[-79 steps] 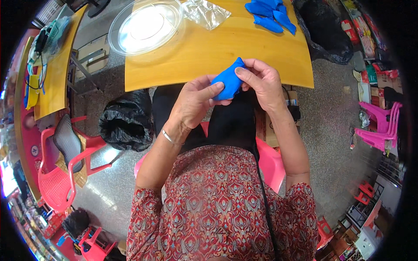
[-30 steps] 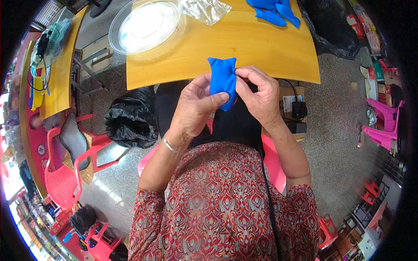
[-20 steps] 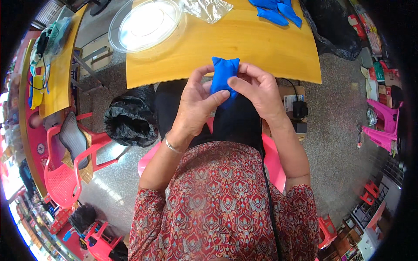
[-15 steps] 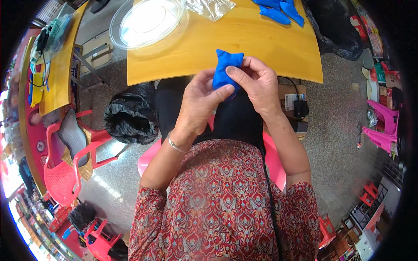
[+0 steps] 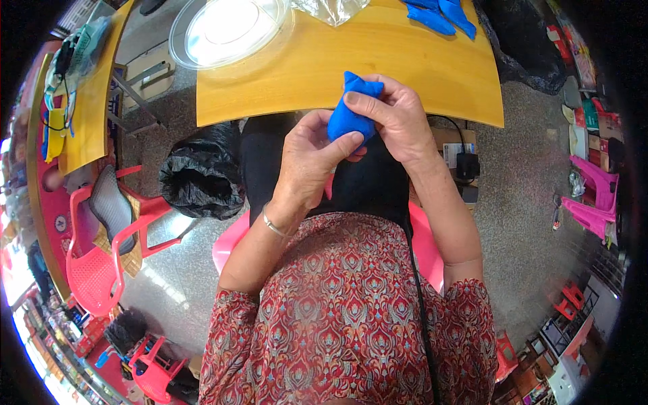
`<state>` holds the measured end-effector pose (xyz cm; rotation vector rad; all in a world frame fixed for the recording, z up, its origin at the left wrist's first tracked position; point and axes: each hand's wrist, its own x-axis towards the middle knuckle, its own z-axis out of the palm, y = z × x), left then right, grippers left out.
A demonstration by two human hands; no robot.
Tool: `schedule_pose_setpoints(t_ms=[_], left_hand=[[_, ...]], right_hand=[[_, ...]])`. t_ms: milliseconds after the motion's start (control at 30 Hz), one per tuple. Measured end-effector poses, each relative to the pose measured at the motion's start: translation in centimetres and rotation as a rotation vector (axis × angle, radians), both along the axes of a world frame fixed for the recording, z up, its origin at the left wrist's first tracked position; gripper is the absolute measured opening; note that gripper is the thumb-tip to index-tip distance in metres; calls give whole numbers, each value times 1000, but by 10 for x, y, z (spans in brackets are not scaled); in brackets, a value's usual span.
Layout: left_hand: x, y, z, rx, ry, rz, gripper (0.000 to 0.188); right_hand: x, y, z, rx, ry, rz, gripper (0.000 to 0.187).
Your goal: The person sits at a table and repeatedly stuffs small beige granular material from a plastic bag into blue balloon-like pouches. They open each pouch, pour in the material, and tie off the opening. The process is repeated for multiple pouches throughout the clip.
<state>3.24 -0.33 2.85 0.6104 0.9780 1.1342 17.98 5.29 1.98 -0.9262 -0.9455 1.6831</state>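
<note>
A small stuffed blue cloth pouch [image 5: 347, 124] is held between my hands, just past the near edge of the yellow table [image 5: 283, 88] and above my lap. Its lower part is round and bulging; the narrowed top ends in two pointed corners. My left hand [image 5: 307, 154] grips the rounded lower side, thumb across the front. Higher up, my right hand [image 5: 403, 121] pinches the narrow neck with its thumb on the cloth and its fingers behind. The back of the pouch is hidden by my fingers.
On the table lie a clear round plastic tray [image 5: 182, 50], a crumpled clear bag [image 5: 331, 9] and several blue cloth pieces [image 5: 430, 21]. A black bin bag [image 5: 202, 181] stands open on the floor at left, near a pink chair [image 5: 94, 277]. Another black bag [image 5: 523, 47] is beyond the table's right side.
The pouch has tilted, its pointed top shifting to the right. My right hand now closes around its neck, and the lower part looks rounder.
</note>
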Motion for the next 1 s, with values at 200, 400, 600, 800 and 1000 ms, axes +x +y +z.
schedule_pose_setpoints(t_ms=[200, 400, 600, 800, 1000], left_hand=[[-6, 1, -1, -117, -112, -96, 27], [-3, -2, -1, -88, -92, -36, 26], [-14, 2, -5, -66, -59, -49, 24], [-23, -1, -15, -153, -333, -113, 20], [-12, -1, -7, -133, -423, 15, 23]], right_hand=[[-5, 3, -2, 23, 23, -161, 18], [-2, 2, 0, -21, 23, -129, 20], [-8, 1, -6, -21, -10, -145, 20], [0, 6, -9, -46, 6, -20, 37], [12, -18, 3, -93, -38, 119, 31]])
